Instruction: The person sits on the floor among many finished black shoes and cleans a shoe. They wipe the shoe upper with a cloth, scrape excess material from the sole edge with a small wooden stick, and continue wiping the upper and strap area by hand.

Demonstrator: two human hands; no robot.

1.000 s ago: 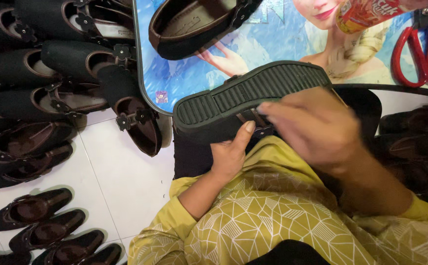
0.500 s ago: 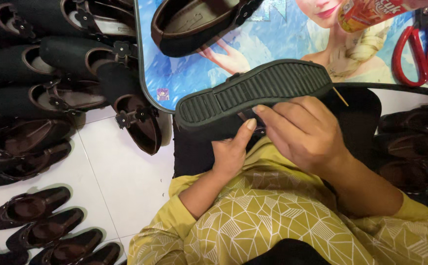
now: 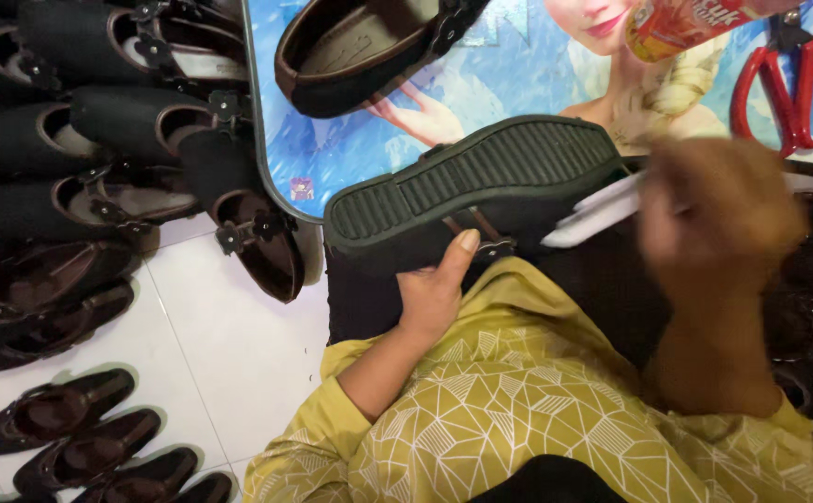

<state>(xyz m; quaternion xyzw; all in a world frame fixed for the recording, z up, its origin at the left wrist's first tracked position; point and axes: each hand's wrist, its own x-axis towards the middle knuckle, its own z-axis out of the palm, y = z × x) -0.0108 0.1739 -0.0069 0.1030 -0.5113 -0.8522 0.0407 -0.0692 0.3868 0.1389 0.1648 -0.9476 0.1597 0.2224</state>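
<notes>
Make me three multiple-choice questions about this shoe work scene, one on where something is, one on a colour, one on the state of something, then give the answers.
1. Where do the scissors lie?
A. on the white floor tiles
B. top right, on the blue picture tray
C. on the person's lap

2. What colour are the scissors' handles?
A. red
B. green
C. white

3. How is the shoe in the left hand turned?
A. sole down
B. sole up, facing the camera
C. standing on its heel

Answers:
1. B, the scissors rest on the tray near the top right corner.
2. A, both handle loops are red.
3. B, the ribbed dark sole faces up while the left hand grips it from below; the blurred right hand holds a white tool beside it.
</notes>
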